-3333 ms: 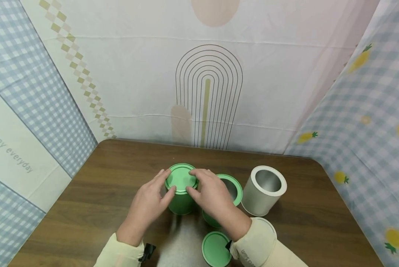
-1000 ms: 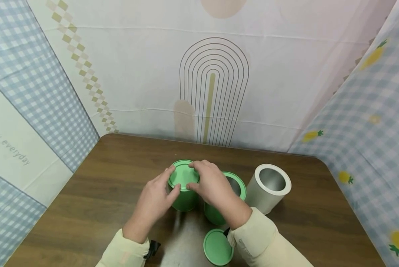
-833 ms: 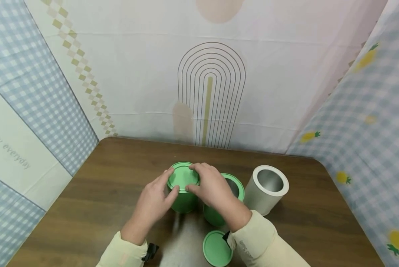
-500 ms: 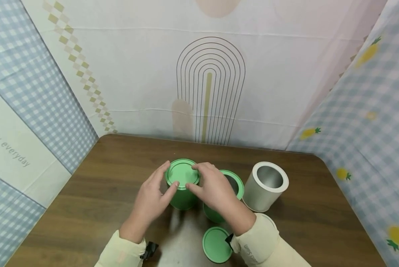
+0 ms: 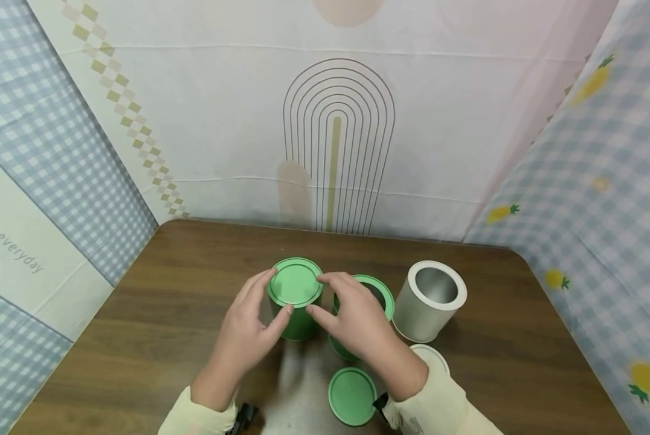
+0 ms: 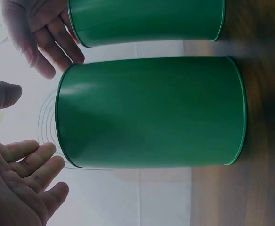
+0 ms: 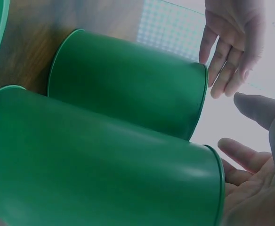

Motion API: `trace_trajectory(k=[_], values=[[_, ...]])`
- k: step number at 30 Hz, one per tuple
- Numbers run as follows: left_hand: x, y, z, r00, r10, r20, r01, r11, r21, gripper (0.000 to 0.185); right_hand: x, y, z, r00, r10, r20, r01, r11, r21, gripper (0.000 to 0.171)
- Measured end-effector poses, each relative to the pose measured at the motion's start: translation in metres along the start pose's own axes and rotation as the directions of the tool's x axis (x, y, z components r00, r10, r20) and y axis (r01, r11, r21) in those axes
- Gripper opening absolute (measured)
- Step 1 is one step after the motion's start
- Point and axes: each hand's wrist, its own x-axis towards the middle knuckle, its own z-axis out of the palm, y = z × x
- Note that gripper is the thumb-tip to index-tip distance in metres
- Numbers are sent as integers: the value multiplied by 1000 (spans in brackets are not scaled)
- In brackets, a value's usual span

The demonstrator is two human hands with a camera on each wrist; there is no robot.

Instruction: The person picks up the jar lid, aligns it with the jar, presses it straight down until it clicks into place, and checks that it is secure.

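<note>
A green cylindrical can (image 5: 296, 283) with its green lid on stands upright on the table in the head view. My left hand (image 5: 246, 329) is at its left, fingers spread, fingertips right by the top rim. On the other side, my right hand (image 5: 357, 317) is spread too, thumb and fingers just off the lid's edge. Both wrist views show relaxed fingers beside the can's top, curled round nothing. A second green can (image 5: 389, 297), lidless and showing its metal inside, stands partly hidden behind my right hand.
To the right is a white can (image 5: 424, 314), open at the top. Nearer me lie a loose green lid (image 5: 352, 396) and a white lid (image 5: 434, 356), the latter partly under my right sleeve. A patterned cloth (image 5: 227, 121) hangs behind the wooden table (image 5: 167, 290).
My fingertips overlapped the lid before; now both hands have drawn apart, the right hand shifting right and off the lid's edge. The cans and lids stay in place; the head view shifts slightly.
</note>
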Motion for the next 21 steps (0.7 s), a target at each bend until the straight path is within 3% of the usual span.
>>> trace_trajectory(k=[21], values=[[-28,22,-4,991,129,-24,-130,991,-26,64,-40,0,-8,985,-102,-142,109,993,39,53]])
